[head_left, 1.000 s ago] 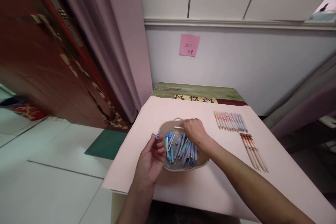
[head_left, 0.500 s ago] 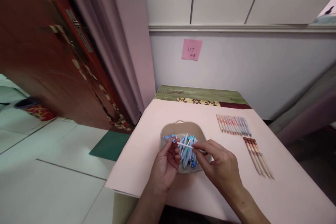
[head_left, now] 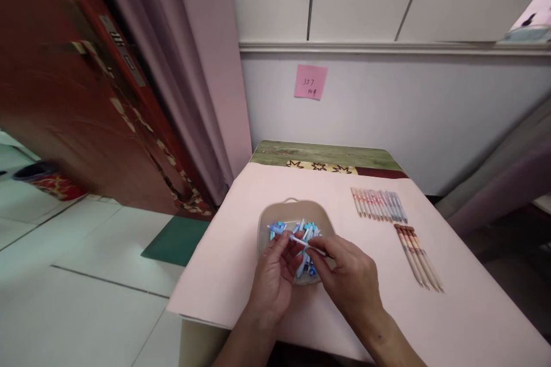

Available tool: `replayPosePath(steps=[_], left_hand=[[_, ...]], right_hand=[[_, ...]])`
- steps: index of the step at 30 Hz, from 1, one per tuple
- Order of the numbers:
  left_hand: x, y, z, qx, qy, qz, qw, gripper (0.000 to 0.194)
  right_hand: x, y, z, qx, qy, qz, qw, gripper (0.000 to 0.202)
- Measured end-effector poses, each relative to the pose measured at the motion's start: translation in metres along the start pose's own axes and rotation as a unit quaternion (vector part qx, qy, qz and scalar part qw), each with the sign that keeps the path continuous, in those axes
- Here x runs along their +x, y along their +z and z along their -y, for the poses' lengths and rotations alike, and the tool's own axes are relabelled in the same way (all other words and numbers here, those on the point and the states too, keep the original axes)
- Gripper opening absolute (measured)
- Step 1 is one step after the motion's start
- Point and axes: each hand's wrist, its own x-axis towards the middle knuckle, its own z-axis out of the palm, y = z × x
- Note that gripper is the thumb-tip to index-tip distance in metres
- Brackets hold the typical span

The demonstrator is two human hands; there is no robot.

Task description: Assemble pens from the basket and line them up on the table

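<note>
Over a beige basket (head_left: 269, 215) at the table's near middle, my left hand (head_left: 278, 266) is closed on a short blue pen part (head_left: 275, 229). My right hand (head_left: 344, 266) pinches a thin white refill (head_left: 300, 241), whose tip meets the blue part at my left fingertips. Beneath the hands, the basket holds several light blue and white pen parts (head_left: 307, 232), partly hidden by my fingers. To the right lie a row of slim patterned pens (head_left: 379, 205) and several pens with brown tops (head_left: 418, 258).
The table has a pale pink cover (head_left: 224, 264) and a green patterned far edge (head_left: 322, 155). Behind it, a pink note (head_left: 310, 82) is stuck to the wall. A red-brown door (head_left: 86, 103) and a purple curtain (head_left: 172, 57) stand at the left.
My hands have come closer together, and the refill's tip now meets the blue part. The refill tilts more steeply. The whole view has shifted slightly.
</note>
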Motion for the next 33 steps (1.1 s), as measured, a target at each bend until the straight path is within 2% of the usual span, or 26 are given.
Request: replayPosePath(steps=[6, 10, 15, 18, 23, 27, 30, 33], left_hand=[[-0.002, 0.0, 0.001, 0.004, 0.007, -0.004, 1.0, 0.009], [0.0, -0.003, -0.003, -0.007, 0.019, -0.027, 0.999, 0.012], [0.006, -0.007, -0.022, -0.029, 0.025, -0.053, 0.998, 0.013], [0.005, -0.01, -0.032, -0.041, 0.036, -0.057, 0.997, 0.013], [0.001, -0.011, -0.029, -0.04, 0.007, -0.025, 0.999, 0.012], [0.0, -0.009, -0.019, -0.03, -0.009, 0.002, 0.999, 0.014], [0.0, -0.006, -0.016, -0.05, 0.005, 0.01, 0.999, 0.015], [0.002, -0.004, -0.021, -0.085, 0.034, -0.006, 0.996, 0.016]], right_hand=[[-0.001, 0.003, 0.0, -0.05, -0.023, -0.007, 0.998, 0.016], [-0.002, -0.006, 0.001, -0.085, -0.031, 0.001, 0.996, 0.019], [0.004, -0.028, -0.006, -0.063, 0.019, -0.008, 0.998, 0.019], [0.008, -0.033, -0.012, -0.027, 0.064, -0.008, 0.998, 0.02], [0.01, -0.018, -0.012, 0.039, 0.107, 0.058, 0.992, 0.018], [0.012, -0.003, -0.001, 0.03, 0.109, 0.107, 0.988, 0.014], [0.017, 0.003, 0.006, 0.011, 0.106, 0.142, 0.984, 0.014], [0.025, 0.005, 0.003, 0.051, 0.087, 0.172, 0.98, 0.015]])
